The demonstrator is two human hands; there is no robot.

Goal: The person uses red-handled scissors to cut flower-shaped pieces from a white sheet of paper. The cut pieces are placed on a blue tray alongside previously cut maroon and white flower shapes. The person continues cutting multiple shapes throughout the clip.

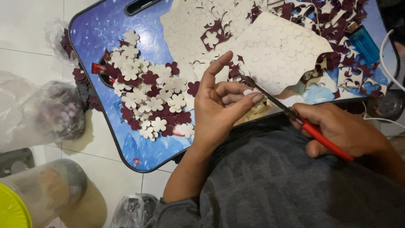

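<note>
My left hand (219, 107) pinches the near edge of a white sheet (278, 50) printed with flower outlines, index finger raised. My right hand (341, 128) grips red-handled scissors (295, 116), whose blades point up-left into the sheet's edge beside my left fingertips. The sheet lies over a blue lap tray (101, 29). A heap of cut-out flowers (147, 99), white and dark maroon, lies on the tray left of my left hand.
Maroon and white offcuts (333, 21) pile at the tray's far right beside a blue lighter (365, 42). Clear plastic bags (46, 112) lie on the tiled floor at left, a jar with a yellow-green lid (25, 198) at bottom left. A white cable (386, 55) runs at right.
</note>
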